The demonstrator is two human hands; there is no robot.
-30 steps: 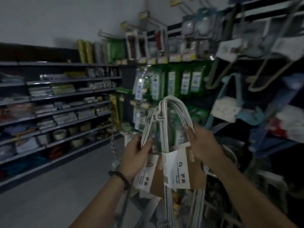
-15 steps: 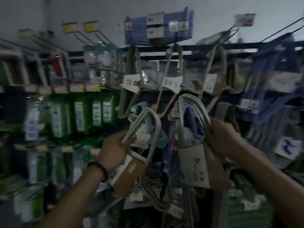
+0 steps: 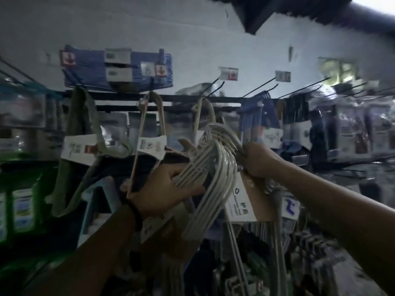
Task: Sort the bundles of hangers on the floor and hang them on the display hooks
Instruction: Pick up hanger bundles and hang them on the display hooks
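Below the bare display hooks [image 3: 211, 85] at 12 o'clock: your left grip [image 3: 168, 189] curls round one white hanger bundle [image 3: 222, 159]. Your right grip [image 3: 259, 160] clutches the second bundle [image 3: 222, 130], both with curved tops up, likely for hooking on.

The left hand [image 3: 168, 189] and right hand [image 3: 258, 159] are bare, as are both forearms as far as they show. A thin dark band [image 3: 136, 212] circles the left wrist (cord or bracelet, too dim to tell)
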